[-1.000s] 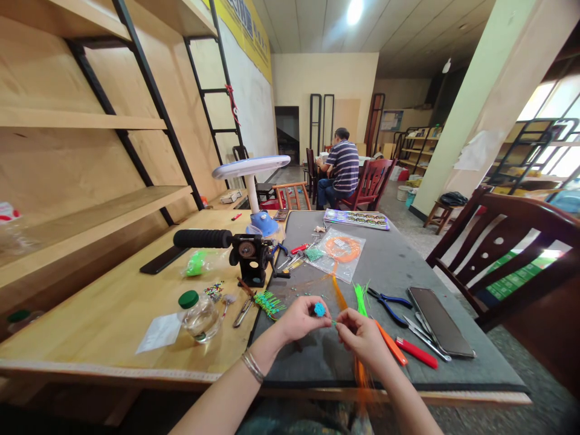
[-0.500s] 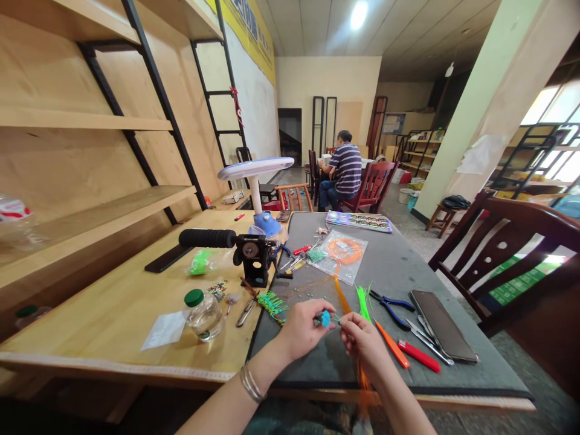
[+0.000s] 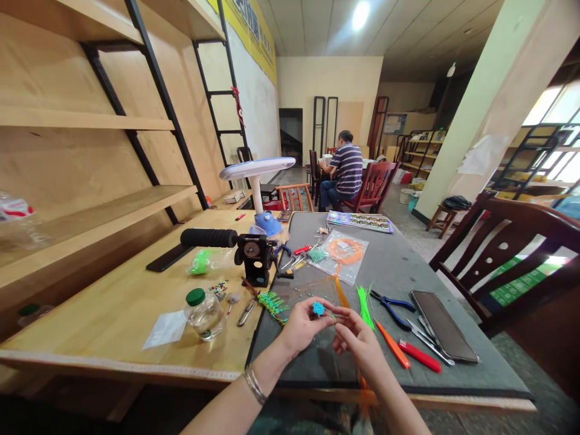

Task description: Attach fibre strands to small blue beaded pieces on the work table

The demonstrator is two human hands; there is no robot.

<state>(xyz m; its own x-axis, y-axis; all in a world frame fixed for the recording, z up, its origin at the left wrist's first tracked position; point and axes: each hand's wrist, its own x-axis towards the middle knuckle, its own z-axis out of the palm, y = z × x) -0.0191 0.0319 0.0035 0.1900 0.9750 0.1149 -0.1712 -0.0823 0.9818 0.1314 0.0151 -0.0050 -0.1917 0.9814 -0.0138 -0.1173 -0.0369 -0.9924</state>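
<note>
A small turquoise flower-shaped piece (image 3: 318, 309) is showing a rounded, knobbly face toward the viewer; it is sitting in the fingers of the left hand (image 3: 302, 326), above the grey mat (image 3: 312, 368); its underside is lying out of sight.

A ceiling lamp (image 3: 361, 15) glares at one o'clock — burnt to white, with a pale halo on the ceiling (image 3: 312, 36). The window (image 3: 540, 106) between two and three o'clock is washed out. The table (image 3: 113, 302) is evenly lit; deep shadow fills the eight o'clock corner. Wide-angle stretch tilts the pillar (image 3: 487, 109) at two — and the small blue piece (image 3: 318, 309) near six looks soft.
</note>
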